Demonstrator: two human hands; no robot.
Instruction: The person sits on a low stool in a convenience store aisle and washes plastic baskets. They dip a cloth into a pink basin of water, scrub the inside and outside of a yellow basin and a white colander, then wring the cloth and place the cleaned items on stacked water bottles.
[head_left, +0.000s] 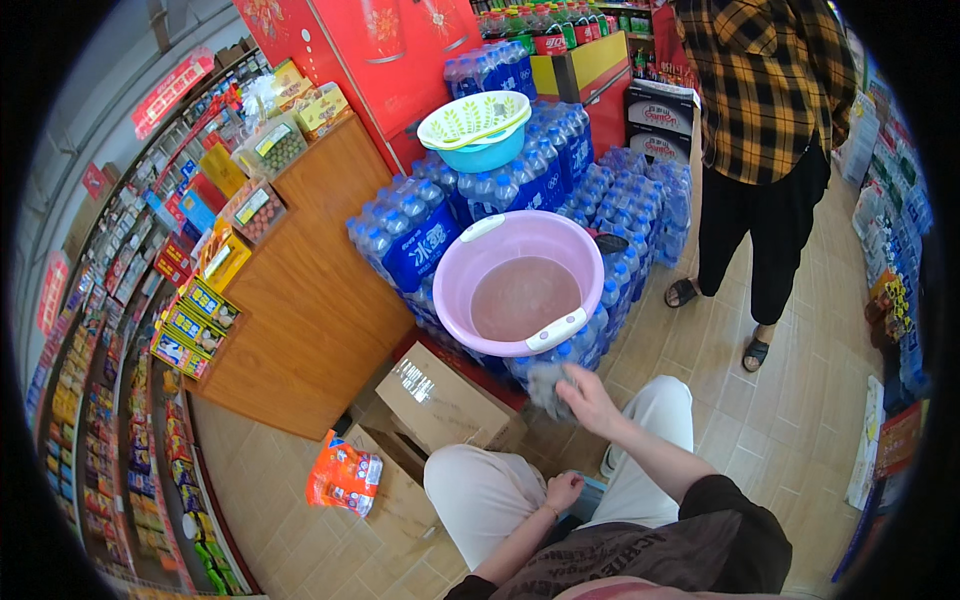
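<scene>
My right hand (589, 401) grips a crumpled grey cloth (551, 390), blurred, just below the near rim of a lilac plastic basin (442, 300). Cloudy brownish water (525, 296) partly fills that basin, which has white handle grips and rests on shrink-wrapped packs of bottled water (420, 247). Between my knees, my left hand (564, 493) lies low with its fingers curled, beside a pale blue object (589, 499) that is mostly hidden. Whether those fingers hold anything is not visible.
A wooden counter (315, 300) bearing boxed goods stands on the left. Cardboard boxes (442, 401) and an orange plastic bag (341, 476) lie near my left knee. Behind the basin, a patterned colander (480, 120) sits in a blue bowl (487, 150). A person (765, 150) stands at right.
</scene>
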